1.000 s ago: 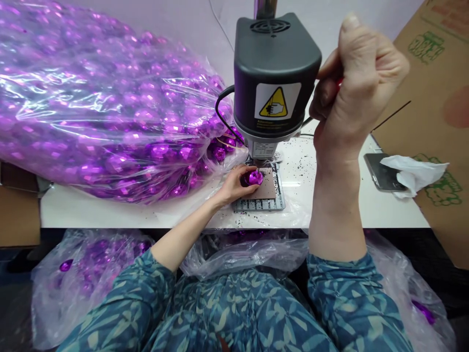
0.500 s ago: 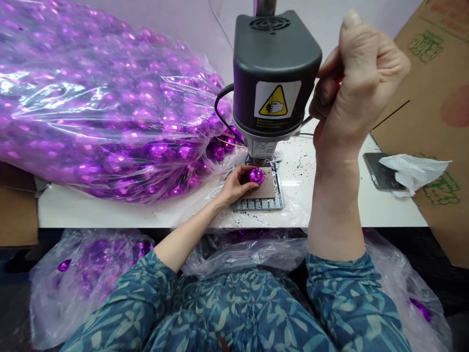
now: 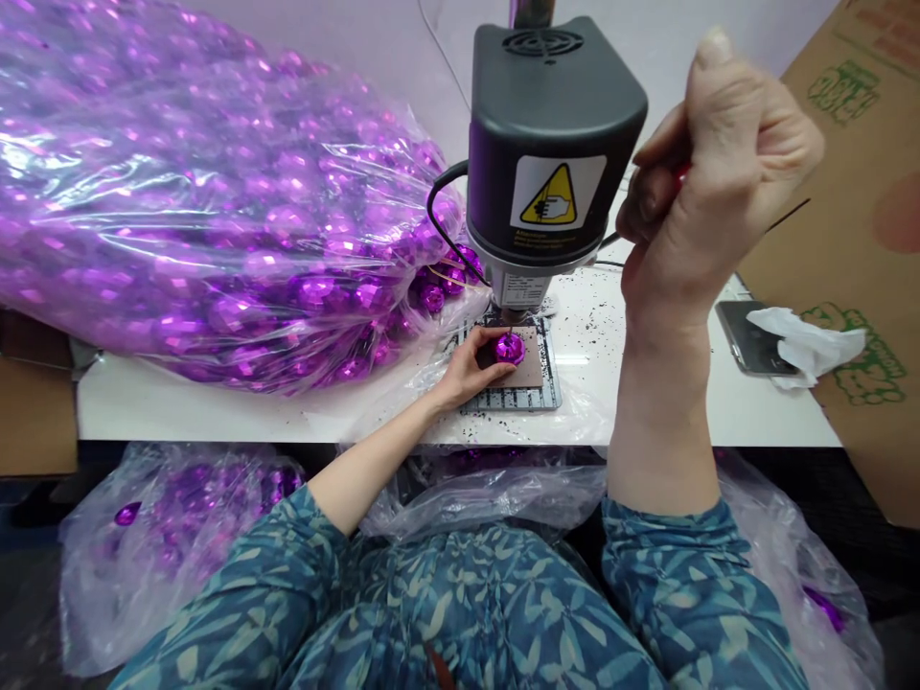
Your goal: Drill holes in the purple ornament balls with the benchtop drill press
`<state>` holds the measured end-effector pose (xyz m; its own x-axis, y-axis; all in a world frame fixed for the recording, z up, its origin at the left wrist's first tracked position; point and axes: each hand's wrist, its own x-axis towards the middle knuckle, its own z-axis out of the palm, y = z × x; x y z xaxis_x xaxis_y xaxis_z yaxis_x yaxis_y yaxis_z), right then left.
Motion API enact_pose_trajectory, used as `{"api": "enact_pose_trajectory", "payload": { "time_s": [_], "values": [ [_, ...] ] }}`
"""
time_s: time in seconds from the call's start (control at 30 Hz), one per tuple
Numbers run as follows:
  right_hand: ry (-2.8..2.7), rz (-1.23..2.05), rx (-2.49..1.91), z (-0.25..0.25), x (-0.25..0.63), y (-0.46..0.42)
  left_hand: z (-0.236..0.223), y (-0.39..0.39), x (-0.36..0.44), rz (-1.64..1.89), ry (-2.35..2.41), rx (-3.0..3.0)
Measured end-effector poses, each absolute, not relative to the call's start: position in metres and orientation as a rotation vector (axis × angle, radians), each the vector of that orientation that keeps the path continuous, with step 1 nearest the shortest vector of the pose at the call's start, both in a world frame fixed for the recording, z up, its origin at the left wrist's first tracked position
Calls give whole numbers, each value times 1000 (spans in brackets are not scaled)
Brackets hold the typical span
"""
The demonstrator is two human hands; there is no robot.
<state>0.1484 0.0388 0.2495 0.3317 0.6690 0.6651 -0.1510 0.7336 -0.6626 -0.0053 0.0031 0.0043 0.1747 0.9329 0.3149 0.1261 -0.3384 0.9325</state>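
Between the thumb and fingers of my left hand [image 3: 471,369] is a shiny purple faceted ball [image 3: 510,349]. It rests on a small brown board [image 3: 528,372] over the slotted grey base plate [image 3: 547,395] of a drill press [image 3: 557,125]. The thin drill bit [image 3: 511,327] meets the top of the ball; how deep it sits I cannot tell. My right hand [image 3: 725,163], raised beside the machine's black head, is closed around its feed handle, of which only a bit of red shows. The rest of the handle is hidden by my fingers.
A big clear bag of purple balls [image 3: 216,220] fills the left of the white table [image 3: 762,412]. Dark shavings lie around the base. A phone [image 3: 751,335] with a crumpled tissue [image 3: 809,345] lies at right, beside a cardboard box [image 3: 862,240]. Another plastic bag [image 3: 179,537] hangs below the edge.
The view has shifted slightly, so the machine appears a little further right. The drill bit now shows at the top of the ball. Both hands keep their grips.
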Motion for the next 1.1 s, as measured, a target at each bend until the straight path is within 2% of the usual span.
{"api": "enact_pose_trajectory", "payload": {
  "time_s": [0.2,0.4,0.83,1.1],
  "values": [
    [-1033,370,-502,230,143,15,6,2,-4,1256,1024,1620],
    [-1024,399,-589,205,149,-6,2,3,-5,1269,1032,1629],
    [-1135,58,-239,159,163,24,0,4,-5,1300,993,1633],
    [-1216,-51,-109,151,166,30,1,4,-5,1304,1004,1651]
  ]
}}
